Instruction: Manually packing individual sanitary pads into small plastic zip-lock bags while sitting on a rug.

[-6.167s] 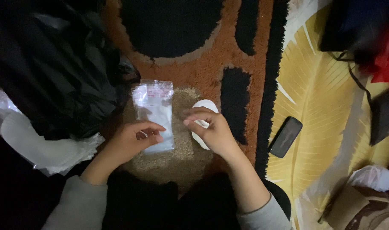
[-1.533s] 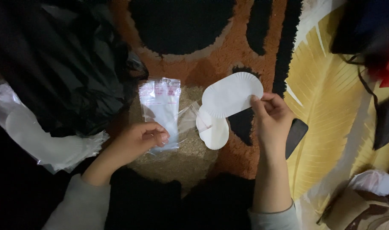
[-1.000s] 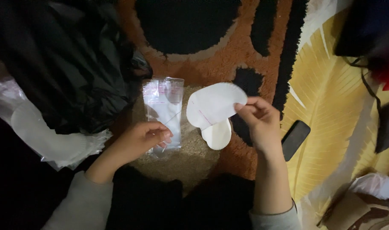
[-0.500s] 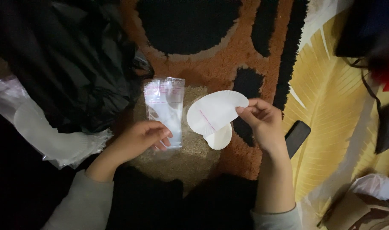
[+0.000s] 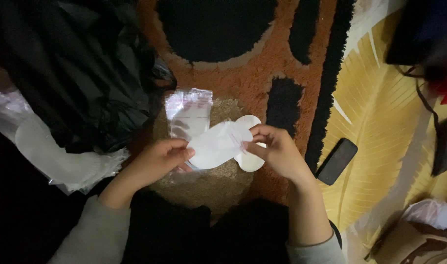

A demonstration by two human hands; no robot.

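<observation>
A white oval pad [image 5: 214, 145] is pinched between both hands above the rug. My right hand [image 5: 277, 150] grips its right end and my left hand [image 5: 157, 159] touches its left end. Behind it a clear plastic sleeve [image 5: 188, 111] lies flat on the rug, partly under my left fingers. A second white oval piece [image 5: 249, 159] lies on the rug beneath my right hand, mostly hidden by it.
A patterned rug [image 5: 243, 73] in orange, black and yellow covers the floor. A black plastic bag [image 5: 72, 68] lies at the left over a clear bag of white pieces [image 5: 52, 156]. A dark phone [image 5: 336, 161] rests to the right. Crumpled wrapping [image 5: 429, 215] is at the lower right.
My right hand lifted the white pad off to the right, then brought it back left and down. It now meets my left hand over the clear sleeve.
</observation>
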